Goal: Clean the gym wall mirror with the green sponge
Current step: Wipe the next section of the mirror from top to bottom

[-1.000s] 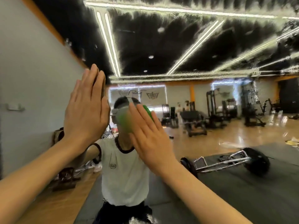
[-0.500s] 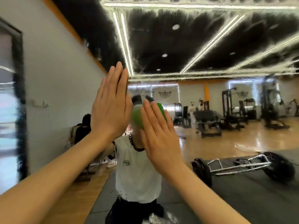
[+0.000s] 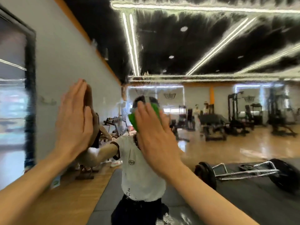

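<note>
The gym wall mirror fills nearly the whole view and is streaked with wet smears. My right hand presses the green sponge flat against the glass with straight fingers; only the sponge's edges show around the fingers. My left hand lies flat on the mirror to the left of it, fingers straight, meeting its own reflection. My reflection in a white shirt stands behind both hands.
The mirror's dark frame edge runs down the far left. Reflected in the glass are a loaded barbell on a black mat, weight machines at the back, and a wooden floor.
The view has shifted, so both hands and the sponge now sit further right in the frame. The left hand now shows more edge-on against the glass. More of the mirror's left frame shows.
</note>
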Tool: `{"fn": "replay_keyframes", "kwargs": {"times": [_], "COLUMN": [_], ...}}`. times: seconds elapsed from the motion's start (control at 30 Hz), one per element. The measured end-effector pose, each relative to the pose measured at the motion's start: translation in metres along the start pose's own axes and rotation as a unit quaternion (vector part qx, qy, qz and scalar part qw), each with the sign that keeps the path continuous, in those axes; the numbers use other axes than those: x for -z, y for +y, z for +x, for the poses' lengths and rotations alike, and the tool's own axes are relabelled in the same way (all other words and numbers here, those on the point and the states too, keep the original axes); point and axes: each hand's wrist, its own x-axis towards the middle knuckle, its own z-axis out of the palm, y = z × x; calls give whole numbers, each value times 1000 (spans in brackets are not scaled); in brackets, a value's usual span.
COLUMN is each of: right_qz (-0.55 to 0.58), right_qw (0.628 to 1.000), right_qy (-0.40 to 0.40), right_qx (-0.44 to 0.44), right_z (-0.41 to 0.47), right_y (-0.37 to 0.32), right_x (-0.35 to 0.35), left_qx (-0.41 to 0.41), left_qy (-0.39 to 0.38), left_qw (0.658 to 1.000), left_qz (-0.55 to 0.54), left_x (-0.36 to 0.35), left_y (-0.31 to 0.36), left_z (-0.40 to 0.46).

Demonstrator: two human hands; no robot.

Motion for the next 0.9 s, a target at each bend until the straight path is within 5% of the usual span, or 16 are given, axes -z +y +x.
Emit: {"fn": "replay_keyframes", "kwargs": {"times": [0.13,0.27,0.37,0.53,0.63,0.77,0.83,0.9], "right_qz": [4,23,19,28,0,9,13,17], "right_qw": [989,994,969,1000,994,995,976,969], "right_qy": [-36,-13,58,10,-13,2,51,91], "right_qx": [143,-110,-239,-7,109,-98,-209,-228], "right_z": [8,-39,-24,65,65,21,18,46], "right_y": [32,110,75,-37,0,83,74,30], "right_x": [11,40,30,-5,1,32,31,17], "left_qx": [-16,-10,-15,-34,-40,-44,-45,-43], "left_qy": [0,-19,-12,3,7,21,25,24], "left_qw": [999,999,999,999,999,998,998,998], "left_qz": [30,38,31,39,35,34,35,34], "left_x": [-4,-3,-3,-4,-4,-6,-7,-6], "left_y": [-4,-5,-3,-6,-7,-8,-9,-9], "left_z": [-2,-1,-2,-1,-1,-1,-1,-1]}}
